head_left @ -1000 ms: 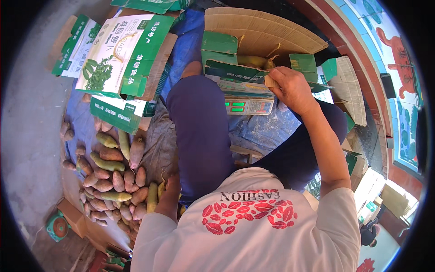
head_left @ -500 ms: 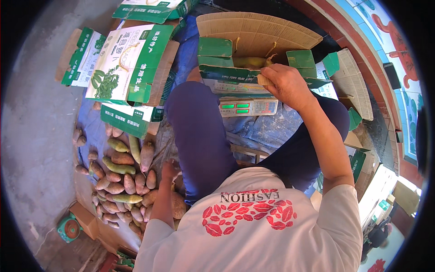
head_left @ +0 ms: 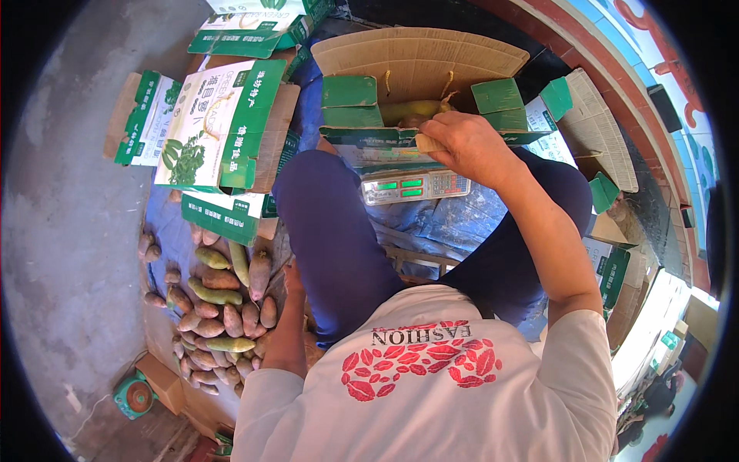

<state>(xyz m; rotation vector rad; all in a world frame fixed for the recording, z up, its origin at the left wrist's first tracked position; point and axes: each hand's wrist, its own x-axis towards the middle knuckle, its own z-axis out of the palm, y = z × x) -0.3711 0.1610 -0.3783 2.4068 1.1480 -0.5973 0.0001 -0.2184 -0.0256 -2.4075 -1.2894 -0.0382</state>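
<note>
An open cardboard carton (head_left: 419, 58) with green flaps stands in front of me, holding a long green radish (head_left: 412, 109) and something brownish under it. My right hand (head_left: 471, 146) is closed on a tan piece at the carton's front edge, which looks like a bent cardboard flap (head_left: 429, 144). Under the carton, a weighing scale (head_left: 416, 187) shows lit green displays. My left hand (head_left: 292, 276) is down beside my left leg, near a heap of sweet potatoes (head_left: 208, 327) and green radishes (head_left: 214, 296). My leg and the shadow hide its fingers.
Several green and white cartons (head_left: 208, 127) are stacked at the far left. Another open carton (head_left: 596, 123) stands at the right. A blue sheet (head_left: 431, 223) covers the floor around the scale. A small round green device (head_left: 137, 395) lies at the lower left.
The whole view has shifted slightly. My right hand stays at the carton's front edge. My left hand has moved a little closer to my leg. More of the brownish contents shows inside the carton.
</note>
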